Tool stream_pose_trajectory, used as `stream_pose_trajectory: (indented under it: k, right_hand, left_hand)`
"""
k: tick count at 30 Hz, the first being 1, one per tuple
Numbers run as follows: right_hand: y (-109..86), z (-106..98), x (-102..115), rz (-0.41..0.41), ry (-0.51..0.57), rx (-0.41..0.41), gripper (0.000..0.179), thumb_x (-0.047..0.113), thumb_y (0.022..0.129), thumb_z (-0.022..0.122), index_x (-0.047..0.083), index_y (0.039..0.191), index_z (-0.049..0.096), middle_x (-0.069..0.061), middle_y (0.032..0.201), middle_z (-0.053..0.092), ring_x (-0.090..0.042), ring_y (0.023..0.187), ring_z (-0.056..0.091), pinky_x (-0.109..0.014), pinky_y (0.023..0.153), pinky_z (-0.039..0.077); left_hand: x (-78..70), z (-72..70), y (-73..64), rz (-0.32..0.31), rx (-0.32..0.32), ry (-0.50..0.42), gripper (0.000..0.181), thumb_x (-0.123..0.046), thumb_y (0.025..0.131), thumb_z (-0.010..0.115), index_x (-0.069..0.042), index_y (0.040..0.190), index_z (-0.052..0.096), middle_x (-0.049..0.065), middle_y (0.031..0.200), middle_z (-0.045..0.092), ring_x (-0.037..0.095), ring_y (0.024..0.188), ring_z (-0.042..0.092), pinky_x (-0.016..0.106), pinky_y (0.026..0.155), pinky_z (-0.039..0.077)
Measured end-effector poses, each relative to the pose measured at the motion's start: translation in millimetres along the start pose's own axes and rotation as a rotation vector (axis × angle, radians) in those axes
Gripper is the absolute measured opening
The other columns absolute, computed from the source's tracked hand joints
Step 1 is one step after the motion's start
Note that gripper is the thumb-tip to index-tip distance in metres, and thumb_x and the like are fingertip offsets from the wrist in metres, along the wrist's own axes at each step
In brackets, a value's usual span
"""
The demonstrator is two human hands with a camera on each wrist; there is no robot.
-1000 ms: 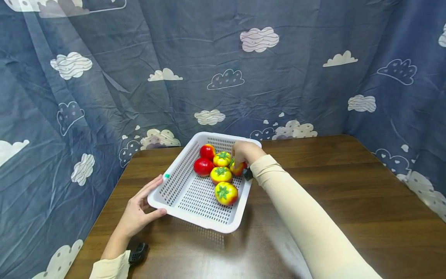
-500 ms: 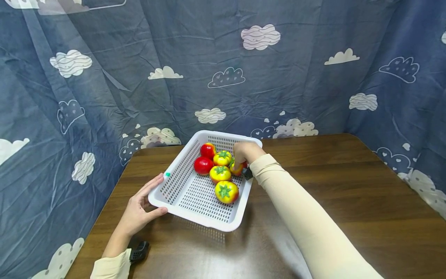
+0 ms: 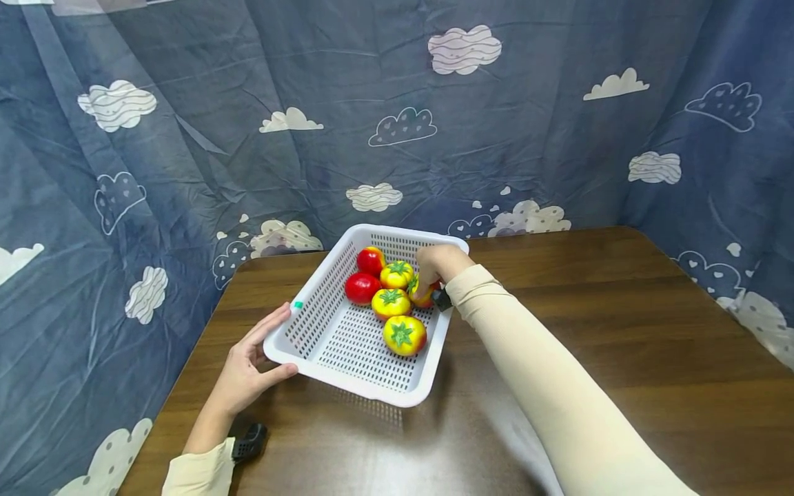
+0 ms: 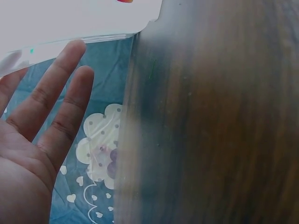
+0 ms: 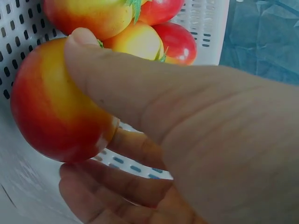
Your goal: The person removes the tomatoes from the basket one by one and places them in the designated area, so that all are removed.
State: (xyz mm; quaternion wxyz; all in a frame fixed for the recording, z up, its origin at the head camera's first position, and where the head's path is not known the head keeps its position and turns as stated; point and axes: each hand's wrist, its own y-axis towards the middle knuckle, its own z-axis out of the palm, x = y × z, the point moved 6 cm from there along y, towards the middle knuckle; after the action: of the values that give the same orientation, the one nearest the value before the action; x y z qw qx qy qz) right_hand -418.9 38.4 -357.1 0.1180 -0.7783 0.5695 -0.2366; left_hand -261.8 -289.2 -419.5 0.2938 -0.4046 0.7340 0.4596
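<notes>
A white perforated plastic basket (image 3: 335, 374) holds several toy tomatoes, yellow and red with green star-shaped leaves, such as the front toy tomato (image 3: 404, 335). Reaching in at the back right, my right hand (image 3: 438, 267) grips one toy tomato (image 5: 58, 109); in the right wrist view the thumb lies over it and the fingers curl around its other side. My left hand (image 3: 245, 375) rests against the basket's near left corner, thumb on the front rim and straight fingers along the left side. In the left wrist view, fingertips (image 4: 77, 46) touch the basket's edge.
The basket stands on a brown wooden table (image 3: 589, 310), left of its middle. Behind and at both sides hangs a blue curtain (image 3: 335, 69) with cloud prints. Two red fruits, one a plain red fruit (image 3: 362, 288), lie at the basket's left side.
The head view has shifted slightly, so the basket and table sit a little higher. Both hands keep the same places at the basket, the right one still holding the same toy tomato.
</notes>
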Motion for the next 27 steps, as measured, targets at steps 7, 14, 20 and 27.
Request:
stream_pose_trajectory:
  k: [7, 14, 20, 27]
  right_hand:
    - [-6.6, 0, 2, -0.014, -0.083, 0.012, 0.052, 0.035, 0.089, 0.088, 0.002, 0.12, 0.063, -0.006, 0.098, 0.057, -0.017, 0.081, 0.052, -0.024, 0.07, 0.047]
    - [-16.1, -5, -1, -0.077, -0.042, -0.029, 0.04, 0.037, 0.09, 0.087, 0.004, 0.104, 0.068, -0.001, 0.084, 0.054, -0.016, 0.077, 0.048, -0.026, 0.067, 0.041]
    - [-25.8, -11, -8, -0.137, 0.024, -0.066, 0.066, 0.039, 0.094, 0.083, 0.001, 0.143, 0.061, -0.012, 0.123, 0.068, -0.026, 0.106, 0.064, -0.039, 0.094, 0.057]
    - [-31.5, -15, -20, -0.2, 0.102, -0.142, 0.074, 0.038, 0.094, 0.083, 0.004, 0.153, 0.054, -0.016, 0.143, 0.064, -0.031, 0.128, 0.058, -0.047, 0.119, 0.046]
  left_hand:
    - [-1.3, 1.1, -0.6, 0.011, 0.0, 0.009, 0.088, 0.013, 0.079, 0.086, -0.003, 0.158, 0.051, 0.022, 0.17, 0.041, 0.002, 0.124, 0.068, 0.016, 0.091, 0.059]
    - [-1.4, 1.5, -0.5, 0.006, 0.0, 0.012, 0.088, 0.012, 0.079, 0.086, -0.004, 0.159, 0.051, 0.019, 0.171, 0.041, 0.001, 0.124, 0.068, 0.016, 0.091, 0.059]
    - [-2.8, 1.7, -1.1, 0.021, 0.0, 0.005, 0.088, 0.015, 0.079, 0.084, -0.001, 0.158, 0.05, 0.016, 0.171, 0.042, 0.001, 0.124, 0.068, 0.016, 0.09, 0.059]
    - [-4.1, 1.5, -0.3, 0.02, -0.005, 0.012, 0.087, 0.015, 0.079, 0.084, -0.001, 0.158, 0.051, 0.012, 0.171, 0.044, -0.001, 0.124, 0.067, 0.016, 0.09, 0.059]
